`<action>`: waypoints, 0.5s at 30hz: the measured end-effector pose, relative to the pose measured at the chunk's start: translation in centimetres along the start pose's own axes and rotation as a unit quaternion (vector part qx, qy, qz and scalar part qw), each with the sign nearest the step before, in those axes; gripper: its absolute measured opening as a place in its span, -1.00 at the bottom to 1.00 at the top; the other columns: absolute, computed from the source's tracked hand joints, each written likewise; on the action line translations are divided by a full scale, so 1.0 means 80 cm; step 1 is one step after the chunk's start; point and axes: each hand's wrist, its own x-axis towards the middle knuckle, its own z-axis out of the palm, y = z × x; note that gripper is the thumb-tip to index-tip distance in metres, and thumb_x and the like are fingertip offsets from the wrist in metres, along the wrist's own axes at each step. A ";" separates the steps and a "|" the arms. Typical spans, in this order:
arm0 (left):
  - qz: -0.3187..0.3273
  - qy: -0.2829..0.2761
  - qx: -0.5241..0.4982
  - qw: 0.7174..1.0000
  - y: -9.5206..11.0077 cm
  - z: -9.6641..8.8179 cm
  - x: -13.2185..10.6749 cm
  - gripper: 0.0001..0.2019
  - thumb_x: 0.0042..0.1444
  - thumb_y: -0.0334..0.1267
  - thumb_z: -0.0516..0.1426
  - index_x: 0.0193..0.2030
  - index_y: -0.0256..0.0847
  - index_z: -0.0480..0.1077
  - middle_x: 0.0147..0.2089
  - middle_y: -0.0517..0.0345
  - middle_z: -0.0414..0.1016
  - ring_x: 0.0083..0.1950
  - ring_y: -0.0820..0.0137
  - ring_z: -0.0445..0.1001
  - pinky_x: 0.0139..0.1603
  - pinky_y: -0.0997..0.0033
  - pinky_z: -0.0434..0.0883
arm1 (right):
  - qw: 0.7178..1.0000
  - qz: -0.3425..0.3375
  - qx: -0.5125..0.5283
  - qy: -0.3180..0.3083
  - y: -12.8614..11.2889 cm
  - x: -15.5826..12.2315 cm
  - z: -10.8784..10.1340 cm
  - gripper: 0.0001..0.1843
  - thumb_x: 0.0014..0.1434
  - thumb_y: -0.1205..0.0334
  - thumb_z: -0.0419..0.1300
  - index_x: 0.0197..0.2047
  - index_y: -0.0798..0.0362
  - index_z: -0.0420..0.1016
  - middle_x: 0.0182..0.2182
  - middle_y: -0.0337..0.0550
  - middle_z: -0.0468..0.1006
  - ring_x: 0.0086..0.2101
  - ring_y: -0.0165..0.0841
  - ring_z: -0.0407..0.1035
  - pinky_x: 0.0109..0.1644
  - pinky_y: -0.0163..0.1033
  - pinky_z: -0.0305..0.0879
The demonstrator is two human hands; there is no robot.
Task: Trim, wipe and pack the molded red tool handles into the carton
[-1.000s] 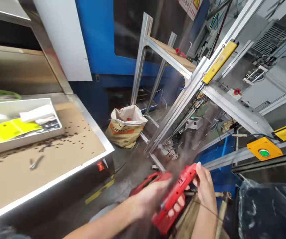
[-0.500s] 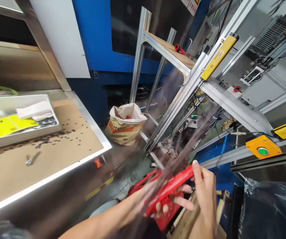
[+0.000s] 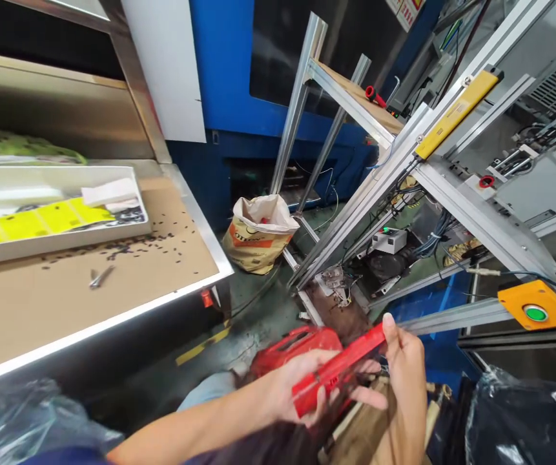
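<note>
My left hand (image 3: 301, 387) and my right hand (image 3: 403, 374) both grip a long, narrow red plastic piece (image 3: 338, 369), seen edge-on and slanting up towards my right hand. Its right end sits between my right thumb and fingers. Its lower left end lies across my left fingers. Just behind it, a bulkier red plastic casing (image 3: 297, 349) with a dark slot shows beyond my left hand. I cannot tell whether the two red parts are joined. The lower part of the casing is hidden by my hands.
To the left stands a steel bench with a cardboard top (image 3: 88, 303), holding a metal tray (image 3: 55, 219), scattered small dark parts and a small metal tool (image 3: 102, 276). Ahead are a paper sack (image 3: 259, 236) and aluminium frames (image 3: 355, 187). A black plastic bag (image 3: 524, 423) lies at lower right.
The red piece has rotated in my hands from showing its broad face to standing edge-on. The whole scene has shifted up and to the right as my head moved.
</note>
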 end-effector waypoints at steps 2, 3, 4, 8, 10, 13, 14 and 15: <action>-0.023 0.007 -0.015 1.000 0.001 0.009 -0.004 -0.68 0.29 -0.29 0.05 0.12 -0.28 0.46 -0.01 -0.23 0.60 -0.64 0.62 0.45 -0.74 0.85 0.08 | 0.999 0.017 0.016 -0.024 -0.001 -0.003 -0.001 -0.33 0.19 -0.37 -0.02 -0.67 0.00 0.14 -0.70 -0.32 0.15 -0.57 -0.42 0.01 -0.48 -0.26 -0.02; -0.017 0.011 -0.011 1.000 0.000 0.012 -0.006 -0.67 0.30 -0.28 0.05 0.13 -0.27 0.45 -0.03 -0.20 0.61 -0.65 0.58 0.47 -0.74 0.82 0.11 | 0.999 0.023 0.026 -0.035 -0.001 -0.004 -0.001 -0.34 0.19 -0.37 -0.02 -0.66 0.00 0.13 -0.69 -0.32 0.14 -0.56 -0.42 0.01 -0.47 -0.26 -0.03; -0.004 0.015 -0.003 1.000 0.000 0.015 -0.007 -0.66 0.30 -0.28 0.04 0.15 -0.26 0.44 -0.05 -0.15 0.63 -0.65 0.54 0.49 -0.75 0.79 0.15 | 0.998 0.019 0.035 -0.038 -0.003 -0.004 -0.002 -0.35 0.19 -0.35 -0.01 -0.65 0.01 0.13 -0.68 -0.33 0.14 -0.55 -0.42 0.00 -0.46 -0.26 -0.03; 0.058 0.029 0.034 0.997 -0.002 0.020 -0.012 -0.60 0.38 -0.23 -0.08 0.19 -0.34 0.41 -0.09 -0.11 0.65 -0.64 0.51 0.52 -0.72 0.73 0.28 | 0.996 -0.035 0.040 -0.065 -0.018 0.002 0.000 -0.40 0.22 -0.28 0.02 -0.63 0.01 0.17 -0.67 -0.34 0.15 -0.54 -0.44 0.01 -0.45 -0.28 -0.04; 0.065 0.028 0.028 0.997 -0.002 0.016 -0.015 -0.53 0.41 -0.16 -0.15 0.19 -0.42 0.40 -0.09 -0.19 0.64 -0.68 0.52 0.49 -0.75 0.73 0.25 | 0.996 -0.058 0.025 -0.070 -0.031 0.006 0.003 -0.39 0.22 -0.28 0.02 -0.64 0.01 0.16 -0.68 -0.35 0.13 -0.55 -0.44 0.00 -0.47 -0.28 -0.05; 0.050 -0.009 -0.016 0.999 -0.001 0.004 -0.023 -0.53 0.40 -0.12 -0.12 0.18 -0.41 0.40 -0.08 -0.26 0.62 -0.65 0.50 0.51 -0.76 0.75 0.21 | 0.994 -0.078 0.007 -0.083 -0.052 0.012 0.011 -0.37 0.22 -0.31 0.00 -0.65 0.01 0.13 -0.68 -0.35 0.10 -0.56 -0.45 -0.02 -0.48 -0.28 -0.06; 0.048 -0.022 -0.032 0.998 -0.001 0.000 -0.026 -0.55 0.39 -0.13 -0.08 0.17 -0.40 0.41 -0.07 -0.26 0.62 -0.63 0.51 0.52 -0.75 0.77 0.20 | 0.992 -0.087 -0.001 -0.090 -0.057 0.014 0.015 -0.36 0.23 -0.31 -0.01 -0.65 0.01 0.12 -0.68 -0.35 0.10 -0.57 -0.45 -0.03 -0.49 -0.28 -0.07; 0.049 -0.030 -0.046 0.997 -0.001 -0.003 -0.029 -0.58 0.37 -0.14 -0.06 0.15 -0.38 0.43 -0.07 -0.25 0.62 -0.63 0.53 0.52 -0.75 0.78 0.18 | 0.991 -0.099 -0.009 -0.087 -0.060 0.016 0.019 -0.36 0.24 -0.31 -0.02 -0.65 0.01 0.12 -0.69 -0.35 0.10 -0.57 -0.45 -0.04 -0.49 -0.28 -0.08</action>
